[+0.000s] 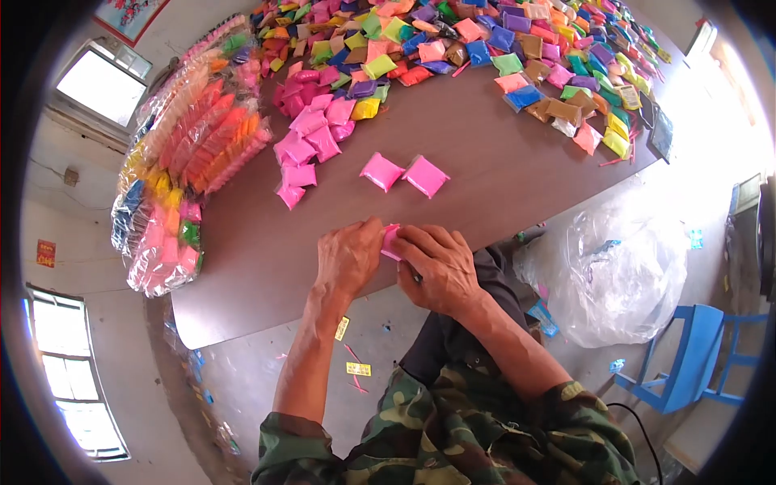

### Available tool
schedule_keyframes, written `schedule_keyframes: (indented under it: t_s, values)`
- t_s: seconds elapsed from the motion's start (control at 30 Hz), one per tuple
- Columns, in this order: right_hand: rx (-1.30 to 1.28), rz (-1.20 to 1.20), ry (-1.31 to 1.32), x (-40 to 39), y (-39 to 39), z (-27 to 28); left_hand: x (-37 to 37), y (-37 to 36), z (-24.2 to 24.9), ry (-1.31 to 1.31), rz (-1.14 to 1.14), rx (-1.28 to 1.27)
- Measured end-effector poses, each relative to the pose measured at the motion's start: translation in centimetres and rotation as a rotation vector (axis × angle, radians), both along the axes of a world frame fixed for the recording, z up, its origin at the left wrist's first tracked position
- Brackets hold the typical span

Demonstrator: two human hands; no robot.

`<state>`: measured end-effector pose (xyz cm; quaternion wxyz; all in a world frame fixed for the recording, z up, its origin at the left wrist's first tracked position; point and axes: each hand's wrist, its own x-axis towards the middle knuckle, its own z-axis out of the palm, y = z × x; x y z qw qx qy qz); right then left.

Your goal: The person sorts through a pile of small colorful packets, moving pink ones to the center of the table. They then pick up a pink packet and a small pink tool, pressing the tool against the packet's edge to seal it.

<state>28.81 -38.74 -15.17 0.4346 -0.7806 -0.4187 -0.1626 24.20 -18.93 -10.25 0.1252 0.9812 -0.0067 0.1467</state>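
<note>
Between my two hands, near the table's front edge, is a small pink packet [390, 242], mostly covered by the fingers. My left hand [349, 255] grips its left side with closed fingers. From the right, my right hand [434, 263] pinches the same packet, its fingers bent over the top. Just beyond the hands, two pink packets [381, 172] [425, 176] lie side by side on the brown table [485, 190]. A loose group of pink packets [311, 133] lies further back to the left.
A large heap of multicoloured packets [485, 40] covers the table's far side. Clear bags of packets [202, 145] are stacked along the left edge. Right of the table are a big clear plastic bag [614, 271] and a blue chair [691, 356]. Scraps lie on the floor.
</note>
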Motion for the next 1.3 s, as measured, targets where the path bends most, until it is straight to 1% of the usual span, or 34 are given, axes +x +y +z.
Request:
schedule_keyframes:
  t_s: [0.07, 0.27, 0.37, 0.47, 0.57, 0.67, 0.77, 0.87, 0.97, 1.07, 1.17, 1.27, 1.3]
  values:
    - [-0.003, -0.010, 0.000, -0.1, 0.0, -0.1, -0.1, 0.1, -0.1, 0.016, 0.018, -0.055]
    - [-0.008, -0.010, -0.002, -0.1, -0.2, -0.1, -0.1, -0.1, -0.2, 0.006, 0.076, -0.064]
    - [-0.009, 0.000, -0.006, -0.1, -0.3, -0.2, 0.1, 0.0, -0.4, 0.058, 0.202, -0.013]
    - [-0.004, 0.002, 0.002, -0.1, -0.3, -0.2, -0.4, -0.8, 1.0, -0.011, 0.100, -0.127]
    - [-0.007, 0.000, 0.008, -0.1, -0.3, -0.1, -0.5, -1.5, 0.3, 0.015, 0.106, -0.116]
    - [-0.007, 0.005, 0.014, -0.2, -0.2, -0.1, 0.2, -0.4, 0.3, 0.110, 0.152, -0.126]
    - [0.000, 0.006, 0.027, -0.1, -0.2, 0.0, -0.5, -0.6, 0.3, 0.036, 0.176, -0.094]
    - [0.007, 0.007, 0.047, -0.2, -0.3, -0.1, -2.6, -2.1, 0.3, -0.051, 0.141, -0.200]
    - [0.004, -0.005, 0.028, 0.0, -0.1, -0.1, -3.4, -1.2, -1.2, -0.129, 0.207, -0.083]
    - [-0.005, -0.004, 0.025, 0.1, -0.1, 0.5, -3.8, -0.2, -0.6, -0.034, 0.344, -0.239]
    - [0.006, -0.008, 0.033, -0.2, -0.2, 0.1, -4.5, -3.4, -0.4, -0.183, 0.253, -0.263]
    - [0.026, -0.009, 0.010, 0.0, 0.0, 0.0, -4.7, -4.2, -2.4, -0.164, 0.255, -0.206]
    - [0.030, -0.009, 0.000, 0.1, 0.0, 0.1, -4.6, -3.9, -2.6, -0.177, 0.286, -0.188]
